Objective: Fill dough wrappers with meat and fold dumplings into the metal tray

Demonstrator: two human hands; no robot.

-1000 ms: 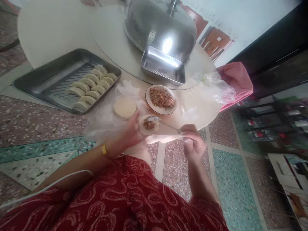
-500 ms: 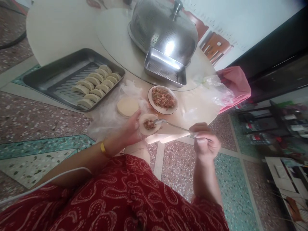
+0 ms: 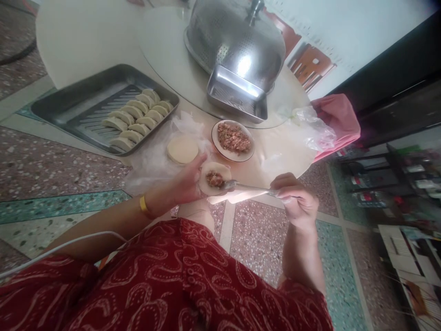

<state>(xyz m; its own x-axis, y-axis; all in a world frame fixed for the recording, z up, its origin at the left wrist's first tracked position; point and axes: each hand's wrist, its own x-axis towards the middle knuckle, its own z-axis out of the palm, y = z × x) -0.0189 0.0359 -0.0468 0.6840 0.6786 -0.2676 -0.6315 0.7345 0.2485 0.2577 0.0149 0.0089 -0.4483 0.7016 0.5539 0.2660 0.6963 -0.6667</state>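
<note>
My left hand (image 3: 190,180) holds a round dumpling wrapper (image 3: 206,185), thumb at its edge and the other fingers partly hidden. A lump of minced filling (image 3: 215,178) sits in the middle of the wrapper. Between the thumb and fingers of my right hand (image 3: 296,196) is the handle of a metal spoon (image 3: 253,188), whose bowl touches the wrapper beside the filling. Just beyond the hands stands a plate (image 3: 252,154) of minced filling. A stack of round wrappers (image 3: 182,149) lies on crumpled clear plastic (image 3: 148,158).
A dark metal tray (image 3: 62,110) at the left holds two rows of folded dumplings (image 3: 132,110). Farther back, a small metal pan (image 3: 237,103) and a large perforated metal dome (image 3: 237,41) are on the glass turntable (image 3: 161,50). A pink cloth-like item (image 3: 339,117) hangs at the table's right edge.
The spoon's bowl has moved from over the filling down and right to the wrapper's edge. My right hand has shifted slightly right. The filling stays on the wrapper.
</note>
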